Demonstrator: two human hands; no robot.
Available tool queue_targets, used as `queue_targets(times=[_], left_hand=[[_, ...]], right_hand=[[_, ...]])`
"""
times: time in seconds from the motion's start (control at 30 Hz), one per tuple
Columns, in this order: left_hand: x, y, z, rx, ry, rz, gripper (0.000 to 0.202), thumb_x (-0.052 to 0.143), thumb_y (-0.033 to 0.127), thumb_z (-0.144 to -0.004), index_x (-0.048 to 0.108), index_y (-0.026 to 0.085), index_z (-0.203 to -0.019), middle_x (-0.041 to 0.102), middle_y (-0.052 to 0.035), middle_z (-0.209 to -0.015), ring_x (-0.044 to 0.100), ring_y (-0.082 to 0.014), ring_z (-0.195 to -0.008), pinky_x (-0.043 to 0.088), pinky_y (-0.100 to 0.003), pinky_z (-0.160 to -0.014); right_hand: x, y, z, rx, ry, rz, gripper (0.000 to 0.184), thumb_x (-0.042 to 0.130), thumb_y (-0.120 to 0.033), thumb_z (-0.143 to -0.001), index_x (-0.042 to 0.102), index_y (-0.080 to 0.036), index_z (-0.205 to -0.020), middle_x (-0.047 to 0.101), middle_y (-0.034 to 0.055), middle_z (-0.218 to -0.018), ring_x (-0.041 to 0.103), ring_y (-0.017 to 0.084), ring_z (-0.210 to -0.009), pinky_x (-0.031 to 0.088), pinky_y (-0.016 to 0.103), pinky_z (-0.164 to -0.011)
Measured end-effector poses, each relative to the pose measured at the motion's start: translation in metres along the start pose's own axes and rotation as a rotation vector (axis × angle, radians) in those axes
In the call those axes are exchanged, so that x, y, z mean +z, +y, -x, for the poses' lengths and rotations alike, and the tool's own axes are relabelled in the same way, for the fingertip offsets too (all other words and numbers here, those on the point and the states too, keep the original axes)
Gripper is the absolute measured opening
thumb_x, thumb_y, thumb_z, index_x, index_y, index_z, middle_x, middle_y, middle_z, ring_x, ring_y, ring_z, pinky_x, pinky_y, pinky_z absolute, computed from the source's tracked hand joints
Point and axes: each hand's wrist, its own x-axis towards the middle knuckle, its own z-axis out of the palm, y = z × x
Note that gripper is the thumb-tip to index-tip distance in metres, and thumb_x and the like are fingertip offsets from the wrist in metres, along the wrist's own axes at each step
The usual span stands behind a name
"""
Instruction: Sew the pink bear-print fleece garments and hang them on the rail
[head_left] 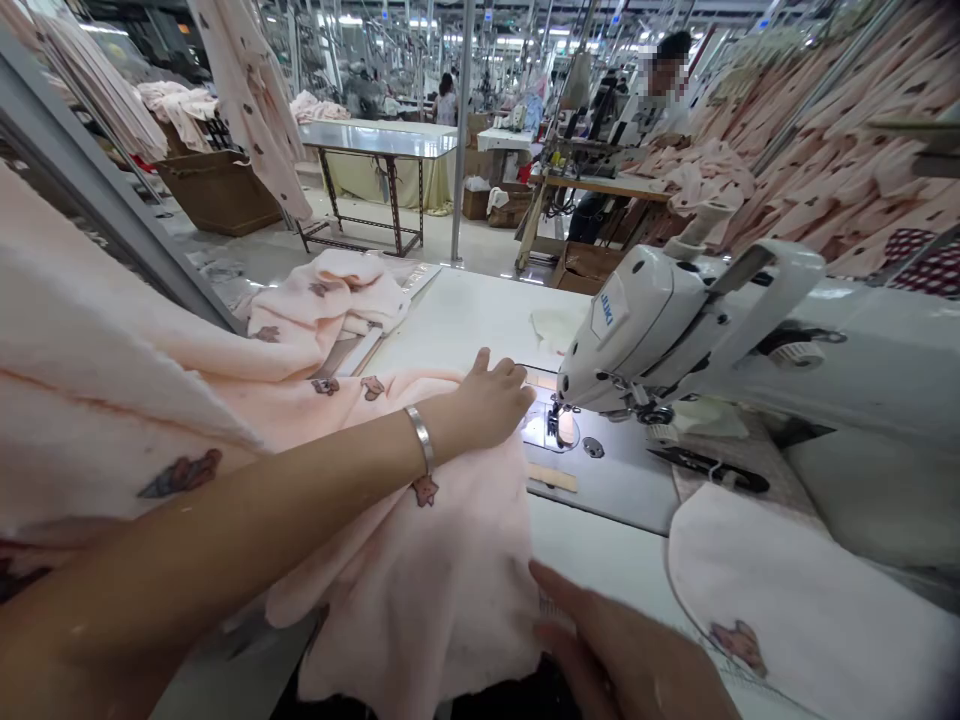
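Observation:
My left hand (491,405), with a silver bracelet (420,440) at its wrist, rests on a pale pink fleece cloth (450,560) printed with small bears. Its fingers are bent over the cloth's upper edge, just left of the needle and presser foot (559,425). Lower down, my right hand (622,640) pinches the cloth's right edge between its fingers. The white sewing machine (637,310) has its lamp lit over the metal needle plate. The cloth hangs over the table's front edge and runs left into a larger heap.
A pink cut piece (802,600) with a rounded edge lies at right. Bunched pink fabric (330,300) sits at the table's far left. Behind are a metal-legged table (382,140), a cardboard box (217,190), hanging garments (847,140) and a person at another machine.

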Motion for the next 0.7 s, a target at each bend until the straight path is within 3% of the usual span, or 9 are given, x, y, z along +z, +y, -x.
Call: queue_targets(times=[0.1,0.2,0.3,0.37,0.43,0.53,0.6,0.7], left_hand=[[-0.008,0.011,0.014,-0.120,0.189,0.040,0.027,0.042,-0.001,-0.078,0.055,0.013,-0.098,0.056,-0.0113,-0.101,0.049,-0.0257,-0.097,0.036,-0.043,-0.089],[-0.007,0.029,0.039,-0.183,0.162,0.187,0.020,0.045,0.003,-0.081,0.054,0.015,-0.095,0.058,-0.0081,-0.096,0.052,-0.0225,-0.090,0.043,-0.034,-0.077],[0.003,0.050,0.072,-0.112,0.111,0.191,0.025,0.046,0.022,-0.091,0.051,0.012,-0.113,0.053,-0.0137,-0.123,0.047,-0.0274,-0.115,0.039,-0.043,-0.094],[0.008,0.058,0.089,-0.034,0.097,0.183,0.035,0.045,0.033,-0.093,0.047,0.013,-0.122,0.042,-0.0144,-0.139,0.036,-0.0286,-0.129,0.032,-0.047,-0.104],[0.008,0.060,0.098,0.028,0.069,0.223,0.035,0.046,0.039,-0.092,0.049,0.017,-0.119,0.041,-0.0110,-0.141,0.035,-0.0272,-0.132,0.028,-0.049,-0.108],[0.009,0.053,0.093,0.048,0.084,0.270,0.041,0.047,0.048,-0.090,0.049,0.021,-0.120,0.043,-0.0086,-0.140,0.034,-0.0282,-0.133,0.024,-0.053,-0.109],[0.012,0.047,0.082,0.056,0.112,0.279,0.050,0.048,0.052,-0.088,0.046,0.020,-0.126,0.041,-0.0102,-0.141,0.033,-0.0293,-0.133,0.025,-0.053,-0.109],[0.015,0.038,0.064,0.098,0.130,0.292,0.055,0.047,0.053,-0.089,0.044,0.016,-0.129,0.042,-0.0129,-0.140,0.034,-0.0295,-0.132,0.027,-0.050,-0.108]], right_hand=[[0.004,0.020,-0.035,-0.049,-0.083,0.165,0.036,0.036,-0.018,-0.092,0.052,-0.018,-0.124,0.070,0.0031,-0.075,0.065,0.018,-0.058,0.044,0.026,-0.046],[0.004,0.038,-0.066,-0.048,-0.259,0.220,0.039,0.038,-0.015,-0.089,0.055,-0.022,-0.123,0.071,0.0031,-0.079,0.067,0.020,-0.063,0.042,0.027,-0.047],[-0.003,0.055,-0.083,-0.067,-0.349,0.185,0.032,0.044,-0.018,-0.088,0.062,-0.032,-0.110,0.072,-0.0035,-0.079,0.067,0.017,-0.064,0.043,0.024,-0.052],[-0.008,0.065,-0.089,-0.050,-0.358,0.188,0.033,0.043,-0.020,-0.090,0.059,-0.034,-0.116,0.073,-0.0031,-0.092,0.068,0.017,-0.074,0.044,0.025,-0.057],[-0.009,0.072,-0.091,-0.018,-0.351,0.210,0.035,0.040,-0.023,-0.093,0.053,-0.032,-0.124,0.071,-0.0001,-0.100,0.068,0.017,-0.080,0.044,0.026,-0.060],[-0.005,0.083,-0.089,0.025,-0.367,0.247,0.023,0.038,-0.027,-0.095,0.060,-0.025,-0.101,0.070,-0.0012,-0.082,0.065,0.015,-0.066,0.038,0.024,-0.054],[-0.003,0.094,-0.084,0.069,-0.366,0.288,0.027,0.034,-0.028,-0.096,0.058,-0.022,-0.086,0.068,-0.0014,-0.072,0.061,0.014,-0.057,0.033,0.024,-0.049],[-0.002,0.115,-0.072,0.154,-0.321,0.374,0.032,0.028,-0.033,-0.096,0.058,-0.021,-0.092,0.068,0.0026,-0.071,0.060,0.016,-0.053,0.027,0.025,-0.045]])
